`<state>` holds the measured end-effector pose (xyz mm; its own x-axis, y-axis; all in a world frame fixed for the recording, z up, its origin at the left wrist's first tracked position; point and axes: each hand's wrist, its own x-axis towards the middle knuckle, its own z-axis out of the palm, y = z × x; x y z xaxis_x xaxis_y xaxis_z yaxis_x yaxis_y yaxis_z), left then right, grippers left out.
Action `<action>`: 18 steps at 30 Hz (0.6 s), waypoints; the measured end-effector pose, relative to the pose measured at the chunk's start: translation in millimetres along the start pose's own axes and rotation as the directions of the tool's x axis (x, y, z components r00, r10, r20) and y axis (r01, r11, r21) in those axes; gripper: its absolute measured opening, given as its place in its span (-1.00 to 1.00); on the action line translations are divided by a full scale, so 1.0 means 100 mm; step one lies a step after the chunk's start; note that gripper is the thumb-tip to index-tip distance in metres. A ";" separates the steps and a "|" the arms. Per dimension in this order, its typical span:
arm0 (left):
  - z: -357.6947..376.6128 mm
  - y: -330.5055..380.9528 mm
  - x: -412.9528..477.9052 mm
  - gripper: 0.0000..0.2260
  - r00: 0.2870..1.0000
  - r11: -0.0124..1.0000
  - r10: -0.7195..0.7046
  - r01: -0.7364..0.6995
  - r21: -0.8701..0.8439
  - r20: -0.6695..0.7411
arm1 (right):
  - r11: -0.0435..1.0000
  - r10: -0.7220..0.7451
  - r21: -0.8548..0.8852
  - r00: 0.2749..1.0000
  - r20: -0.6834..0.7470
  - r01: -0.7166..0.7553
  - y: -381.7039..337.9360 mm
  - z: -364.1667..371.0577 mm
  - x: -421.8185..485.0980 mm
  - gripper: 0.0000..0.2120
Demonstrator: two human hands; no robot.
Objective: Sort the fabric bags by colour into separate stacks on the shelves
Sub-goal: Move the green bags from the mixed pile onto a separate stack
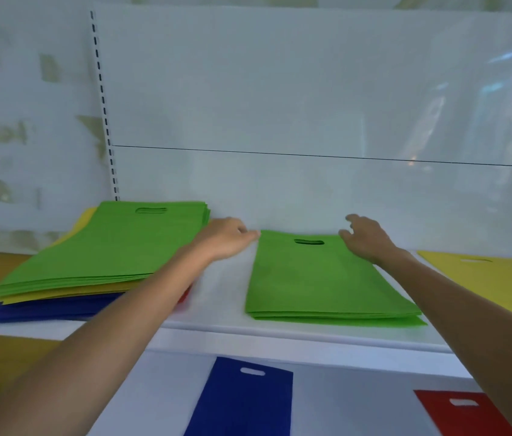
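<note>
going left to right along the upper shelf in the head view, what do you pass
mixed stack with green on top → left hand → sorted green stack → right hand → yellow bag

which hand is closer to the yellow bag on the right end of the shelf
Right. The right hand is over the small green stack's far right corner, beside the yellow bag; the left hand is beyond that stack's left edge.
</note>
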<state>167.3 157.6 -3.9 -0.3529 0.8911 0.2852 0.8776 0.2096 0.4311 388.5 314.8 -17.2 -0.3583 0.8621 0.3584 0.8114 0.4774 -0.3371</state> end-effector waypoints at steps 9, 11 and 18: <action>-1.01 -1.44 -0.26 -0.78 0.967 0.974 -0.213 0.222 0.053 -0.141 | 0.974 -0.143 0.167 0.986 -0.089 0.156 -1.54 0.31 0.23 -0.56; -1.13 -1.81 -0.36 -0.78 0.948 0.952 -0.283 0.295 0.076 -0.143 | 0.966 -0.168 0.185 0.983 -0.073 0.179 -1.87 0.43 0.23 -0.56; -1.28 -2.64 -0.60 -0.77 0.922 0.918 -0.377 0.385 0.093 -0.092 | 0.976 -0.121 0.193 0.989 0.090 0.102 -2.66 1.04 0.10 -0.82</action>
<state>-84.6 -2.4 -25.6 -0.6858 0.7053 0.1796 0.7005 0.5727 0.4259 121.6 214.2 -14.3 -0.4943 0.8096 0.3165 0.6660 0.5867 -0.4607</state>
